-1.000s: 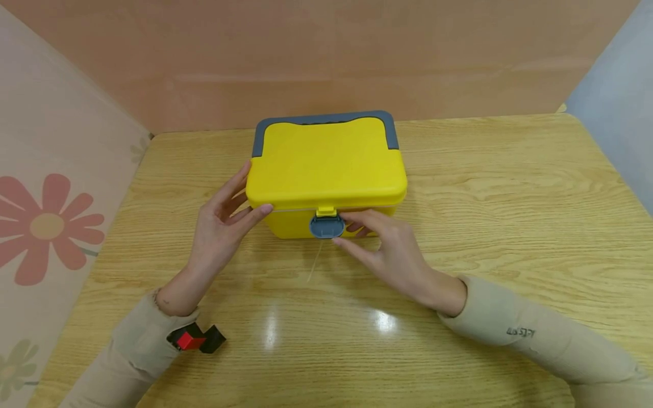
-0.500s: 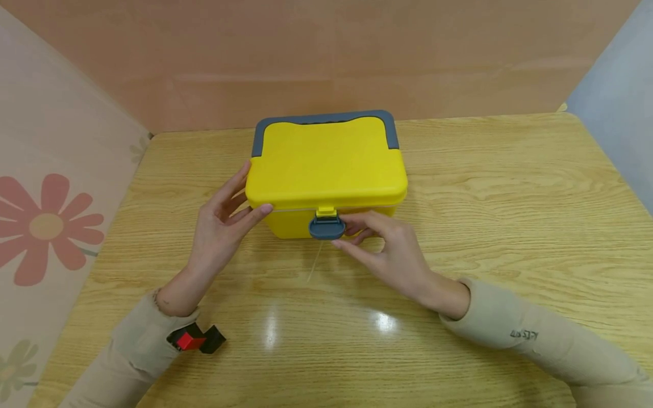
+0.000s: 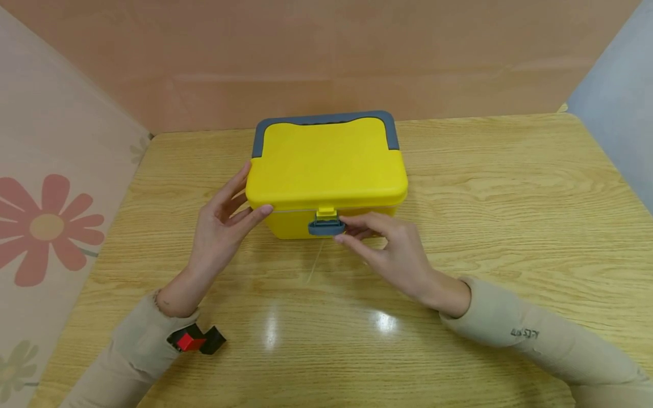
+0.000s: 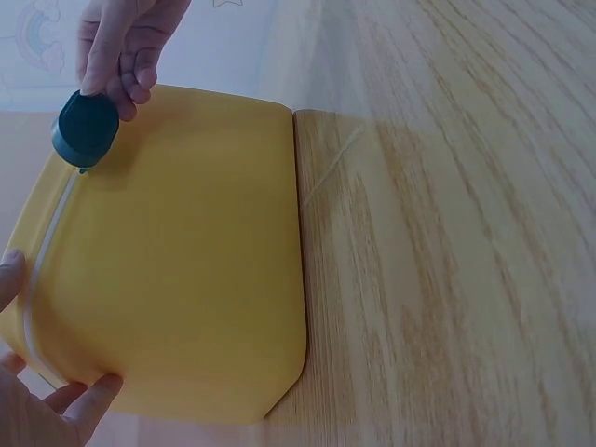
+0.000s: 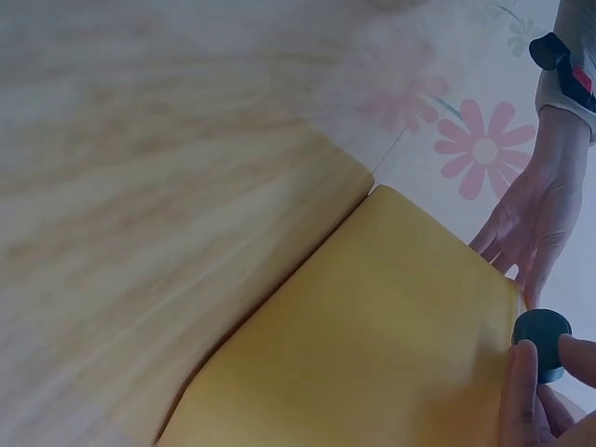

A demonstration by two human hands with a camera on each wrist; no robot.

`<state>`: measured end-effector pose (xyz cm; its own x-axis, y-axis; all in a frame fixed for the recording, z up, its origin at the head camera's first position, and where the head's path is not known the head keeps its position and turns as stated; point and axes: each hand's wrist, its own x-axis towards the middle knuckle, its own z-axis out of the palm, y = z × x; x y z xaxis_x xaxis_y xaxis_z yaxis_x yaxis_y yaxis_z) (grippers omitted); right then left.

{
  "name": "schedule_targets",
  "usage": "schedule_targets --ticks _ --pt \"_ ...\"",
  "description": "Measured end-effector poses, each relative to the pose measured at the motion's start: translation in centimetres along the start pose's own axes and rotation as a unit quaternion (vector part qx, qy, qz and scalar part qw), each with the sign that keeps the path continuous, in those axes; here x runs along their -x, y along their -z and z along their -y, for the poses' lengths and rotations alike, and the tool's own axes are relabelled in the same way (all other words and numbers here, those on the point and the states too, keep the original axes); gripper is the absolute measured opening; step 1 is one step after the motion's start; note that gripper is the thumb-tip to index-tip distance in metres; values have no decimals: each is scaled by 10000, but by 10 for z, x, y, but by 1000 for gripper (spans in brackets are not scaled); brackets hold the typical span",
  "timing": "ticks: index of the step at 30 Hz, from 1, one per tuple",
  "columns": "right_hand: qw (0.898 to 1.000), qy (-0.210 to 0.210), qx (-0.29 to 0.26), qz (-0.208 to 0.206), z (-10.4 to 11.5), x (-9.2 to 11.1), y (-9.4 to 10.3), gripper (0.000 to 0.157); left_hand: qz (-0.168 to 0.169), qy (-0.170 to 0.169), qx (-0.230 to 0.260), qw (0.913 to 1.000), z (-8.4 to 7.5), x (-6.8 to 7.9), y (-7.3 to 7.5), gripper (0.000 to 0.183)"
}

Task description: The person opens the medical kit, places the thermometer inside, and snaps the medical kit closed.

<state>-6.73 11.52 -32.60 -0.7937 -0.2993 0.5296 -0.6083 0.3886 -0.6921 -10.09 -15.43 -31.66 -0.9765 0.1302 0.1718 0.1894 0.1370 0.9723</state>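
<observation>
A yellow plastic storage box point(image 3: 326, 164) sits on the table with its lid down. A blue-grey latch point(image 3: 326, 228) juts from the middle of its front, below a small yellow tab. My right hand point(image 3: 403, 255) pinches the latch's right edge between thumb and index finger; the left wrist view shows this latch point(image 4: 86, 126) up close. At the box's front left corner, my left hand point(image 3: 219, 226) holds on, thumb on the front and fingers along the left side. The right wrist view also has the left hand point(image 5: 535, 214) at the box's far end.
A blue-grey carry handle point(image 3: 326, 119) lies folded along the lid's back edge. The wood-grain table point(image 3: 510, 187) extends all round the box. Behind stands a pinkish-brown wall point(image 3: 326, 56), and at the left a wall panel with flowers point(image 3: 46, 226).
The latch has tilted in my right fingers: its broad oval face showed before, and now it looks narrower. The right hand has shifted very slightly. The left hand and the box have stayed put.
</observation>
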Motion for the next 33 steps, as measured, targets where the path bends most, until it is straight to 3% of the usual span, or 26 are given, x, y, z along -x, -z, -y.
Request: schedule_targets --ticks 6,21,33 --pt "9993 286 139 -211 -1 -5 1 21 -3 4 23 10000 0 0 0 65" --pt "9959 339 678 -496 -2 -12 1 13 45 -32 175 9998 0 -1 0 66" --pt "9895 947 843 -691 -4 -14 -1 18 19 -30 142 9999 0 -1 -1 65"
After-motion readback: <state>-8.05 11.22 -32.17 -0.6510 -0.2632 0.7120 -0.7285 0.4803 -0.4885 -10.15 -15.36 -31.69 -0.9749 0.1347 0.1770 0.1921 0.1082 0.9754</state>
